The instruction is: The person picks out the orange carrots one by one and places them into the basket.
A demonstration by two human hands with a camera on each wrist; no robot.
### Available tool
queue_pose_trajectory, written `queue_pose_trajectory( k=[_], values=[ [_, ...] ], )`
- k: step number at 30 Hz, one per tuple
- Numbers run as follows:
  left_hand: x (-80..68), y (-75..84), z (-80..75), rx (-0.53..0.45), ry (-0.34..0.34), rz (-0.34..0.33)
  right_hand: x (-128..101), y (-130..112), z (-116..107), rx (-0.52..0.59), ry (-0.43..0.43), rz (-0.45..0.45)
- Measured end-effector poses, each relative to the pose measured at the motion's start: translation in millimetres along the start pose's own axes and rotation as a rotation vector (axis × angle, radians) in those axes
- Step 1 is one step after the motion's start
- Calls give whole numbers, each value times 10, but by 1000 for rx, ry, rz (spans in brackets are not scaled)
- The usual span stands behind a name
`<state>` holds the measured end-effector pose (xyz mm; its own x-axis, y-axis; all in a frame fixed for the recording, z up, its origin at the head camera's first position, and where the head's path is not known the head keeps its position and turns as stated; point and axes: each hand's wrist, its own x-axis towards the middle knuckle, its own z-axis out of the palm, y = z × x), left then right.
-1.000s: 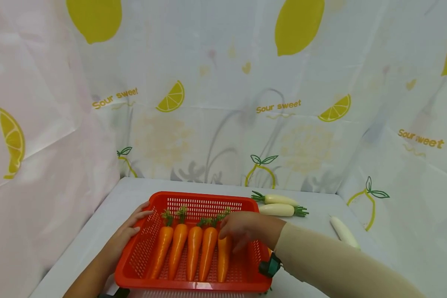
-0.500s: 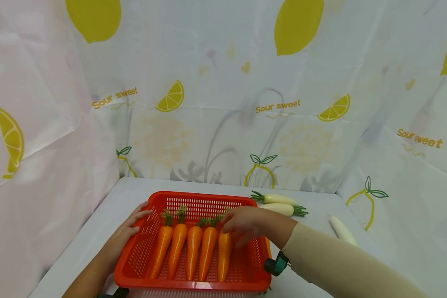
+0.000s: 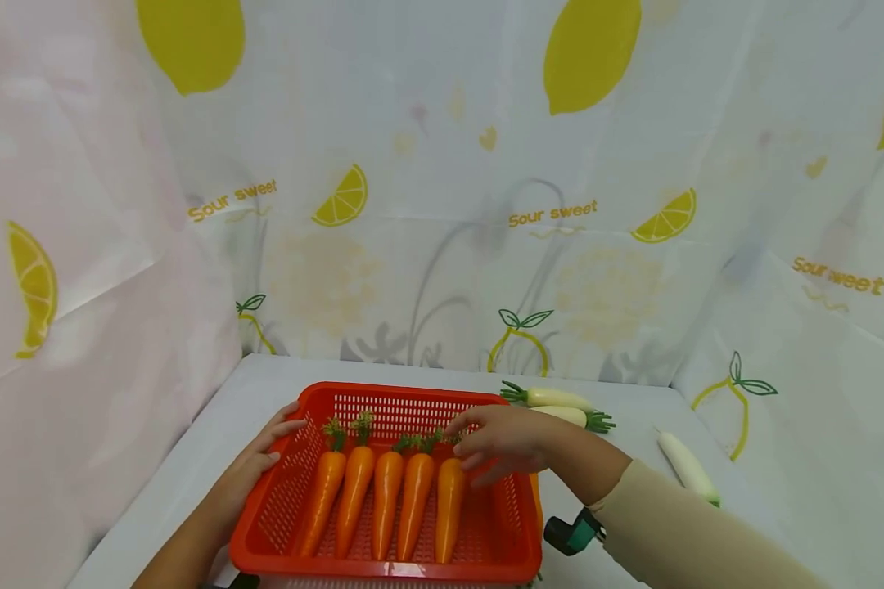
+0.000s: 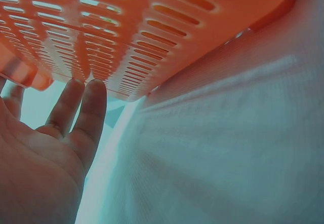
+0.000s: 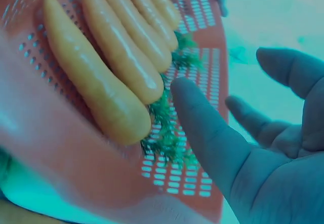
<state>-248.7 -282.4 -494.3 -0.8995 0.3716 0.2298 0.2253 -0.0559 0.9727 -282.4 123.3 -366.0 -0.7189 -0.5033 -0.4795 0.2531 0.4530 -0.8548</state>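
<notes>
A red plastic basket (image 3: 390,569) with slotted walls stands on the white table. Several orange carrots (image 3: 415,507) with green tops lie side by side in it, tips towards the front. My left hand (image 3: 245,478) holds the basket's left rim; two of its fingers (image 4: 90,117) rest on the outer wall in the left wrist view. Over the basket's right side is my right hand (image 3: 511,442), fingers spread and holding nothing. Its fingers hover near the top of the rightmost carrot (image 3: 449,511), which also shows in the right wrist view, apart from the hand.
Two white radishes (image 3: 560,398) with green tops lie behind the basket to the right. Another white radish (image 3: 687,465) is farther right. Something orange (image 3: 535,495) shows beyond the right wall. Lemon-printed cloth (image 3: 427,245) surrounds the table at back and sides.
My right hand has let go of the rightmost carrot and drawn up and right, its fingers spreading. The left hand stays on the rim.
</notes>
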Motion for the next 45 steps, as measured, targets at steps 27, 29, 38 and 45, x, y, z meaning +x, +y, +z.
queue_pose_trajectory(
  k=[27, 29, 38, 45],
  values=[
    [27, -13, 18, 29, 10, 7, -282, 527, -307, 246, 93, -197],
    [32, -16, 17, 30, 14, 14, -286, 558, -311, 260, 107, -215],
    [12, 8, 29, 17, -9, 25, -271, 780, -320, 293, 328, -241],
    [-1, 34, 15, 33, 11, -17, -240, 939, -346, 270, 450, -232]
  ],
)
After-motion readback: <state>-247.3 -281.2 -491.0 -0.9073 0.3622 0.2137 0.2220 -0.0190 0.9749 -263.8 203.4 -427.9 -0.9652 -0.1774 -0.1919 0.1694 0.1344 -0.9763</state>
